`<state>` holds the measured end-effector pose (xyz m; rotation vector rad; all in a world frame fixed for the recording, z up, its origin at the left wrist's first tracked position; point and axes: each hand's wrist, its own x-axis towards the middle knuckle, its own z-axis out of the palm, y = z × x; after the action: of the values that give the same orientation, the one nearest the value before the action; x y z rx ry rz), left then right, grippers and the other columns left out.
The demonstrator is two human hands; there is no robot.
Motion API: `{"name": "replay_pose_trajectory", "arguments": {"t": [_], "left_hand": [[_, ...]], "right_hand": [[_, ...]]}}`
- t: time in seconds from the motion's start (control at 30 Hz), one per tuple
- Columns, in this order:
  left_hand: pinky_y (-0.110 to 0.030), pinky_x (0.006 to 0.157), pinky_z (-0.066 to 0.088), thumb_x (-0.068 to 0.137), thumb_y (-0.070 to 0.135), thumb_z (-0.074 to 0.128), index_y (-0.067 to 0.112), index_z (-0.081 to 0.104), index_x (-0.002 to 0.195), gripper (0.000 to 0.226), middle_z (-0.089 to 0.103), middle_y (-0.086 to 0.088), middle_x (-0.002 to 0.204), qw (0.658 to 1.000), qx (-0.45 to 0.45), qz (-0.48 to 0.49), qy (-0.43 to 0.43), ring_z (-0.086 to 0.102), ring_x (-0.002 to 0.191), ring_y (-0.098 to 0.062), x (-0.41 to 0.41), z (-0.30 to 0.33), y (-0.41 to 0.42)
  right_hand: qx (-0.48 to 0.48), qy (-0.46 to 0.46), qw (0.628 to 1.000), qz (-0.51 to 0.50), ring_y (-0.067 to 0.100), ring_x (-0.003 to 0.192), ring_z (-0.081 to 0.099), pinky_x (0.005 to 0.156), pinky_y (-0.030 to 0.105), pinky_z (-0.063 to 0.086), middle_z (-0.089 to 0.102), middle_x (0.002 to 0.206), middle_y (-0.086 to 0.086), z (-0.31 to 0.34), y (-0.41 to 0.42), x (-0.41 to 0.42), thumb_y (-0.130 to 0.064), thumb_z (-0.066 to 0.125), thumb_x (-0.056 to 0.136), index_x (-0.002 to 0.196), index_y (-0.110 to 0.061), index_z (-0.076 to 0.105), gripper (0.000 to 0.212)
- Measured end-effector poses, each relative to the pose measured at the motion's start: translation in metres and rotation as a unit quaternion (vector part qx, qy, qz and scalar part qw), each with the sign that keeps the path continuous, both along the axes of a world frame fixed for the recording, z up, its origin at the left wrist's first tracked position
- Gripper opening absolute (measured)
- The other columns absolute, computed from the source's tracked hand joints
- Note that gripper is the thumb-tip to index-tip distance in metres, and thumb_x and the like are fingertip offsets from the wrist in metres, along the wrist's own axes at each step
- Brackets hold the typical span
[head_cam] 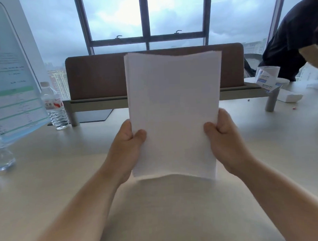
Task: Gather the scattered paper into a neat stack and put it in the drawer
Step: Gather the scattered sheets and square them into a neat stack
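Hands point(175, 137) grip paper stack point(174, 109) above table point(66, 168).

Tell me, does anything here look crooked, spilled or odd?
Only small things. The paper stack, held upright by the left hand and right hand, has sheet edges slightly staggered along its top. A few reddish crumbs dot the desk at right.

No text reads clearly. Clear plastic water bottle point(54, 106): red-and-white label, characters too blurred to read. Pale blue-green printed sign in clear stand point(12, 75): lines of print, illegible. White-and-blue printed wrapper point(266, 77) at right: dark lettering, not decipherable.
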<state>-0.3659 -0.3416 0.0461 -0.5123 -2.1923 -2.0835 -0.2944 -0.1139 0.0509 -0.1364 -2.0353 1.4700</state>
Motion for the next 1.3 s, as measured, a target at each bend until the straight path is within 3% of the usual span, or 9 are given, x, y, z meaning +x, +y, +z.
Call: {"name": "replay_pose_trajectory", "arguments": {"t": [0.07, 0.23, 0.43, 0.63, 0.73, 0.87, 1.0, 1.17, 1.3], "left_hand": [[-0.024, 0.076, 0.058, 0.107, 0.004, 0.046, 0.031, 0.063, 0.117, 0.034, 0.078, 0.008, 0.109, 0.999, 0.035, 0.002, 0.027, 0.074, 0.096, -0.01, 0.004, 0.002, 0.004], [-0.023, 0.08, 0.057, 0.109, 0.008, 0.045, 0.03, 0.065, 0.117, 0.03, 0.077, 0.009, 0.11, 0.996, 0.083, -0.008, 0.028, 0.072, 0.1, -0.009, 0.007, 0.004, 0.007], [-0.043, 0.1, 0.052, 0.105, 0.036, 0.049, 0.02, 0.066, 0.117, 0.027, 0.076, -0.001, 0.118, 0.995, 0.086, -0.019, -0.043, 0.07, 0.115, -0.025, 0.006, 0.006, 0.002], [-0.026, 0.081, 0.056, 0.111, 0.029, 0.044, 0.034, 0.067, 0.116, 0.024, 0.078, 0.014, 0.107, 0.995, 0.088, -0.036, -0.004, 0.074, 0.099, -0.006, 0.017, 0.003, 0.014], [-0.029, 0.087, 0.057, 0.112, 0.033, 0.043, 0.039, 0.065, 0.114, 0.023, 0.077, 0.015, 0.109, 0.995, 0.08, -0.025, 0.044, 0.072, 0.103, -0.008, 0.02, 0.003, 0.016], [-0.039, 0.094, 0.055, 0.103, 0.051, 0.046, 0.039, 0.064, 0.1, 0.022, 0.073, 0.012, 0.102, 0.991, 0.12, 0.02, 0.048, 0.067, 0.097, -0.011, 0.014, 0.007, 0.014], [-0.023, 0.088, 0.049, 0.11, 0.041, 0.044, 0.04, 0.065, 0.109, 0.021, 0.074, 0.024, 0.107, 0.993, 0.109, 0.023, 0.048, 0.067, 0.104, 0.0, 0.015, 0.004, 0.015], [-0.02, 0.092, 0.043, 0.111, 0.038, 0.044, 0.042, 0.061, 0.116, 0.018, 0.07, 0.032, 0.109, 0.991, 0.078, 0.043, 0.097, 0.063, 0.105, 0.009, 0.019, 0.005, 0.016], [-0.017, 0.092, 0.043, 0.111, 0.039, 0.044, 0.047, 0.06, 0.116, 0.019, 0.068, 0.036, 0.107, 0.99, 0.072, 0.038, 0.113, 0.061, 0.104, 0.012, 0.022, 0.012, 0.014]], "right_hand": [[0.035, 0.057, 0.997, -0.033, 0.011, 0.09, 0.063, 0.086, 0.051, 0.056, 0.064, 0.097, -0.021, 0.004, -0.004, 0.005, -0.017, 0.045, 0.095, 0.105, -0.039, 0.05, 0.025], [0.056, 0.116, 0.99, -0.055, -0.005, 0.079, 0.054, 0.077, 0.037, 0.049, 0.058, 0.09, -0.032, 0.001, -0.008, 0.009, -0.009, 0.043, 0.101, 0.11, -0.025, 0.05, 0.019], [-0.021, 0.108, 0.992, -0.055, 0.001, 0.081, 0.057, 0.08, 0.04, 0.051, 0.06, 0.086, -0.029, -0.001, -0.005, 0.003, -0.028, 0.046, 0.1, 0.102, -0.037, 0.052, 0.011], [-0.027, 0.117, 0.991, -0.057, -0.005, 0.073, 0.05, 0.07, 0.026, 0.044, 0.053, 0.08, -0.032, -0.009, -0.013, 0.004, -0.02, 0.039, 0.107, 0.094, -0.03, 0.046, 0.017], [0.0, 0.15, 0.986, -0.069, -0.007, 0.074, 0.048, 0.067, 0.015, 0.043, 0.052, 0.082, -0.031, -0.007, -0.017, 0.006, -0.016, 0.039, 0.108, 0.095, -0.025, 0.045, 0.017], [-0.037, 0.17, 0.982, -0.076, -0.002, 0.078, 0.05, 0.075, 0.027, 0.046, 0.052, 0.084, -0.029, 0.006, -0.01, 0.004, -0.025, 0.042, 0.105, 0.095, -0.03, 0.048, 0.012], [-0.058, 0.144, 0.987, -0.042, 0.003, 0.082, 0.051, 0.08, 0.039, 0.047, 0.055, 0.086, -0.025, 0.002, -0.006, 0.001, -0.038, 0.045, 0.096, 0.093, -0.03, 0.052, 0.011], [-0.028, 0.165, 0.985, -0.047, -0.009, 0.093, 0.054, 0.087, 0.024, 0.042, 0.06, 0.094, -0.036, 0.0, -0.011, 0.005, -0.028, 0.043, 0.104, 0.103, -0.039, 0.055, 0.016], [-0.041, 0.182, 0.981, -0.062, -0.006, 0.087, 0.053, 0.085, 0.027, 0.044, 0.057, 0.088, -0.036, 0.005, -0.008, 0.005, -0.03, 0.043, 0.103, 0.097, -0.037, 0.053, 0.014]]}}
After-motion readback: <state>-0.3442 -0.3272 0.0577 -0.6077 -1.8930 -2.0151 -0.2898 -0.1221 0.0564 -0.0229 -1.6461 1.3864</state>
